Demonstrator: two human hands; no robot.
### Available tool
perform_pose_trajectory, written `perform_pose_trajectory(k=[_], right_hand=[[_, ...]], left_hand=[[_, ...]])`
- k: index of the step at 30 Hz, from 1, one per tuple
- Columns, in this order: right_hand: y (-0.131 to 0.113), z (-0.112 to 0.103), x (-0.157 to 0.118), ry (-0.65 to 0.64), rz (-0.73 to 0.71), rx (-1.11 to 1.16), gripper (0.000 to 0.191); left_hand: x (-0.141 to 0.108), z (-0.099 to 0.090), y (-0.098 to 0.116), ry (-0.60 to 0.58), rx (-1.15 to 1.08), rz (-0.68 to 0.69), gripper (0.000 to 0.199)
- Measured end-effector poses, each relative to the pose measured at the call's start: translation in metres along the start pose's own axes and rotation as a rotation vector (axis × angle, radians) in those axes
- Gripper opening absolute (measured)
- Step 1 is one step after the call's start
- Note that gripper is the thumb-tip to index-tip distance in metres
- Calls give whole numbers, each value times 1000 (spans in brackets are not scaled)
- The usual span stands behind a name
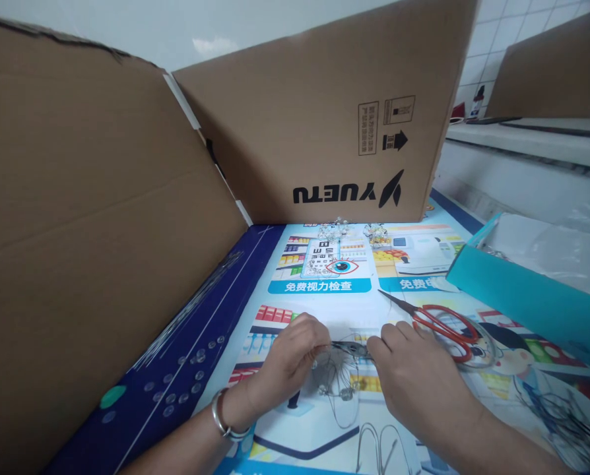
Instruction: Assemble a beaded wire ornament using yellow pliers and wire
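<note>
- So the wire-and-bead piece sits low over the printed worktop, between the two hands, loops hanging below the pliers.
- Left hand looks pinched narrow on its wire right by the plier tip; fingertips hide the exact grip. I'd keep that pinch close so the wire doesn't twist.
- Right hand is wrapped around the pliers. Honestly, small firm squeezes should beat one big crank, which could kink thin wire or crack a bead.
- Can't tell what the jaws are biting, so tilt for a look first.
- Watch the bent wire hooks just below; loops could snag there.
- Red-handled scissors lie open-air near the right hand, so mind the point.
- Loose clear beads on the left probably roll easily, so go gently.
</note>
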State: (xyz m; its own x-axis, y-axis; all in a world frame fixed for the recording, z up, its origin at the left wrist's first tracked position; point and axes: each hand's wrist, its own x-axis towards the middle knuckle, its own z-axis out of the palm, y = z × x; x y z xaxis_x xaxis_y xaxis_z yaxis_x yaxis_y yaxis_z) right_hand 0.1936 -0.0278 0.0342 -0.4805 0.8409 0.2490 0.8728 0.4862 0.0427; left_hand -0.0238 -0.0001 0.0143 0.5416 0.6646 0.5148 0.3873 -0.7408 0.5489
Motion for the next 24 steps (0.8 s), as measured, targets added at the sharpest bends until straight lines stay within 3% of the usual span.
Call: perform_pose_trajectory(k=[24], right_hand=[[-4, 1, -1, -3, -1, 15, 22]], left_hand=[[1, 3, 1, 61, -43, -28, 12]])
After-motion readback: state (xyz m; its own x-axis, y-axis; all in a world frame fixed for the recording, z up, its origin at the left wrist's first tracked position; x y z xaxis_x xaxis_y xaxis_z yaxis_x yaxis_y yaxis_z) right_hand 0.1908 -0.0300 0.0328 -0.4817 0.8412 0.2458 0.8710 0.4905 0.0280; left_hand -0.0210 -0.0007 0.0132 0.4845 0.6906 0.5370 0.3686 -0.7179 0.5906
